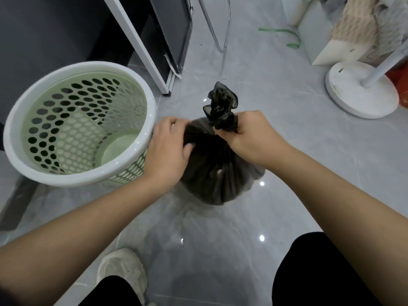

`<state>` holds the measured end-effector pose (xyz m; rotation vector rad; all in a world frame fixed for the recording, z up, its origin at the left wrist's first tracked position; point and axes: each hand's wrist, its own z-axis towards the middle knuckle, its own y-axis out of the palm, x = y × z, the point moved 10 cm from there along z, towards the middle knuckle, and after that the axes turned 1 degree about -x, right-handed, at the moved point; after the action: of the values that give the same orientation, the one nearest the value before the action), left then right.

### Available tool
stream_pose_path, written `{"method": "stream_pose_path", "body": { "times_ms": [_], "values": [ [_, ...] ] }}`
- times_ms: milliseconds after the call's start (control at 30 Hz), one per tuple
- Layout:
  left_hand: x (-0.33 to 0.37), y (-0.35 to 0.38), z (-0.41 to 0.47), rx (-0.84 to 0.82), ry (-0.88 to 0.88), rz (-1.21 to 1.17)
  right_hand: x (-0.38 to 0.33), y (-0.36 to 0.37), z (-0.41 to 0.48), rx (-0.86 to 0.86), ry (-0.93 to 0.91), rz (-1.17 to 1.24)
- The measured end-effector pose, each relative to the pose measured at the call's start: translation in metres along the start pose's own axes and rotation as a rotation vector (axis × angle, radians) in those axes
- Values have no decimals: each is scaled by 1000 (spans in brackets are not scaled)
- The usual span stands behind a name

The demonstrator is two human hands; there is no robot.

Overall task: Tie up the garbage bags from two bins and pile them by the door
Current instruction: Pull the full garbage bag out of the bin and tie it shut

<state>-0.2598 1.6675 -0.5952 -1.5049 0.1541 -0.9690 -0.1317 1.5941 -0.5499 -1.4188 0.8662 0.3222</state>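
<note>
A full black garbage bag [217, 171] sits on the grey tiled floor in the middle of the view. My right hand [249, 133] grips its gathered neck, and the crumpled top of the bag sticks up above my fist. My left hand [170, 146] grips the bag's upper left side, with the thumb pressed into the plastic. To the left stands a pale green perforated bin [13, 138] with a white rim, and no bag is inside it.
A dark cabinet with a white frame [141, 45] stands behind the bin. A white round fan base [344, 89] and a white box [318, 34] are at the right. A chrome chair leg [220, 47] stands at the back. My shoe [123, 272] and knees are below.
</note>
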Motion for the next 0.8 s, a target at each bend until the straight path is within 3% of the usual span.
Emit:
{"method": "stream_pose_path", "body": {
  "times_ms": [67,167,233,400,500,600,700,800],
  "values": [
    [11,-8,-9,31,83,-23,0,-4,0,24,-10,-9],
    [30,12,-25,-152,192,21,-1,-6,-1,36,-28,-43],
    [27,23,-24,-188,196,89,-1,-3,0,16,-28,-65],
    [19,4,-13,-71,126,-50,-9,-4,3,44,-126,-172],
    [29,6,-21,-128,163,-44,-23,-7,0,85,-246,-165],
    [28,19,-19,-168,198,45,-17,-9,0,104,-195,-133],
    [6,9,2,-82,40,1,-12,-8,0,94,-150,-137],
    [6,-4,8,2,20,-65,-4,-11,1,107,-107,-148]
  ]
}}
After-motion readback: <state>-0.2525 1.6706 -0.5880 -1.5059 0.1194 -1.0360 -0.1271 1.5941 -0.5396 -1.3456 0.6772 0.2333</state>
